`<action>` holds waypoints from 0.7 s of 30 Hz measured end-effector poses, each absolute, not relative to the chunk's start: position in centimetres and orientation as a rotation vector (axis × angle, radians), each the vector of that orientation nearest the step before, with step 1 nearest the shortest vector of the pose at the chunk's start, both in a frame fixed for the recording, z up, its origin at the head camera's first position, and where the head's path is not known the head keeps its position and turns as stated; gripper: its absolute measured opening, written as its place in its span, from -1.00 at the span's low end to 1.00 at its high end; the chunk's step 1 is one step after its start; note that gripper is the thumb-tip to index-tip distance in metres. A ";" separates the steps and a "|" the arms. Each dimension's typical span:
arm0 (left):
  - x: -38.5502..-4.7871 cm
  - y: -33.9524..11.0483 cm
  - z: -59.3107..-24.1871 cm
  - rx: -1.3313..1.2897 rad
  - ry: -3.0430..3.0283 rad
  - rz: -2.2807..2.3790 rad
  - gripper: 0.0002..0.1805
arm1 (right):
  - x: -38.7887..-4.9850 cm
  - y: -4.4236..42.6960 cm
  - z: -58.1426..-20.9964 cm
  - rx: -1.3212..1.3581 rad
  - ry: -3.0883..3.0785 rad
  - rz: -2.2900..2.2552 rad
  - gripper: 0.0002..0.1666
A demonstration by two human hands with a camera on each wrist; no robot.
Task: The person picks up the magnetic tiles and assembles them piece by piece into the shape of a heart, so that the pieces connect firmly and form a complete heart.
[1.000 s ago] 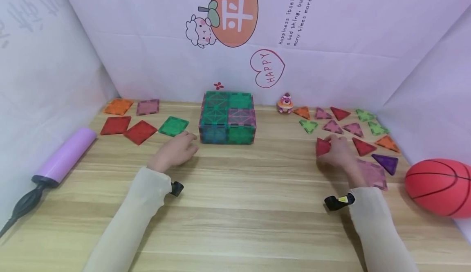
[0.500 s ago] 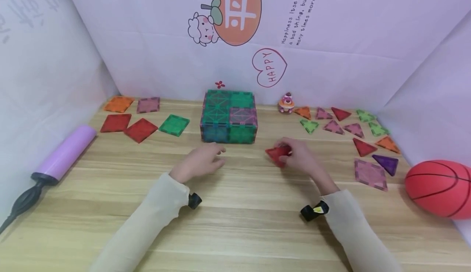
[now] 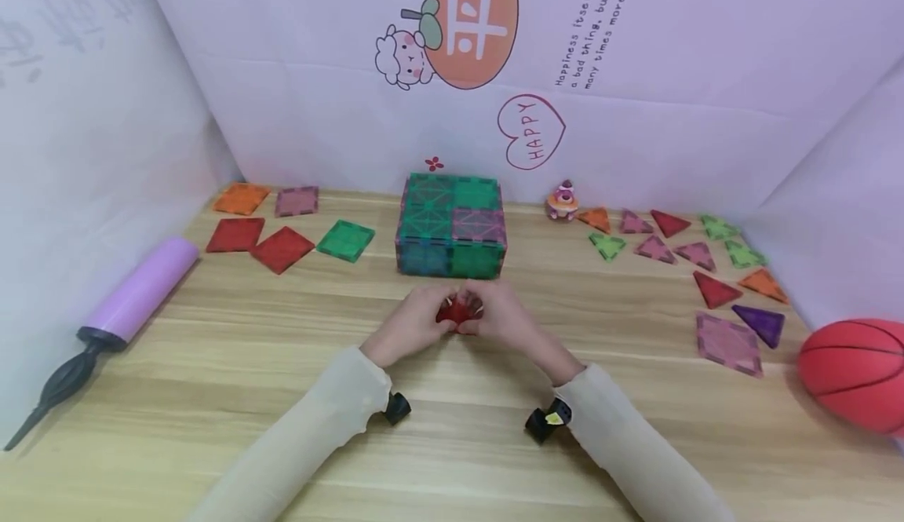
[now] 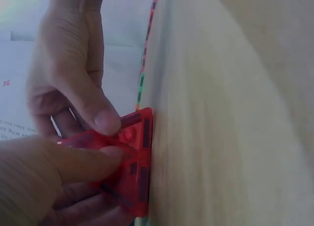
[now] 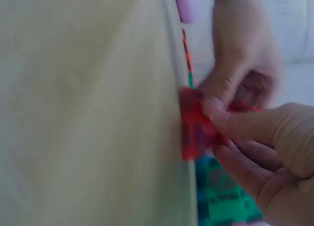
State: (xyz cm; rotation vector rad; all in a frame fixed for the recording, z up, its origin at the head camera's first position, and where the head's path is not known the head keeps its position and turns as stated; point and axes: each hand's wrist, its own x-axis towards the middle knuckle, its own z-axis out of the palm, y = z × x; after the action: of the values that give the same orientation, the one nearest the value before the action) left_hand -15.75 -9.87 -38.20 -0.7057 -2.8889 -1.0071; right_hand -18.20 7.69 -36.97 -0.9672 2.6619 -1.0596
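Just in front of a translucent box of green, pink and blue magnetic tiles [image 3: 477, 260], my two hands meet on red triangular magnetic tiles [image 3: 459, 315]. My left hand [image 3: 410, 327] pinches the red piece, its thumb [image 4: 100, 162] lying flat across a face in the left wrist view. From the other side my right hand [image 3: 510, 323] grips it between thumb and fingers. One red edge is down at the wooden tabletop in both wrist views. Fingers cover much of the red piece, so I cannot tell how many tiles it comprises.
Square tiles, including a green one [image 3: 346, 240], lie at left beside a purple pump [image 3: 144, 290]. At right are several triangles, a pink square [image 3: 729, 343] and a red ball [image 3: 858, 375]. A small figurine [image 3: 563, 201] stands by the back wall.
My right hand has carried the red piece left from among the triangles to the front of the box. My left hand has moved right and now holds it too.
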 end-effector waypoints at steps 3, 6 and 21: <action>-15.9 -10.0 -38.6 -0.674 -2.903 -0.964 -0.91 | -19.6 9.7 -36.9 -0.891 2.622 -1.137 -0.71; -16.0 -10.1 -38.7 -0.648 -2.909 -0.946 -0.86 | -22.3 13.0 -36.6 -0.770 2.716 -1.126 -0.64; -16.2 -10.4 -38.4 -0.657 -2.948 -0.947 -0.81 | -26.2 24.8 -36.8 -0.493 2.790 -0.301 -0.28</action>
State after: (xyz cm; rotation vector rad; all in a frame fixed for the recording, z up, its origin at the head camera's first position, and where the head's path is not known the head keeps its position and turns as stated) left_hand -16.19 -10.38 -38.43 -0.6572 -2.9477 -0.9466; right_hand -26.15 24.84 -36.84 -0.4933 2.7899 -0.3006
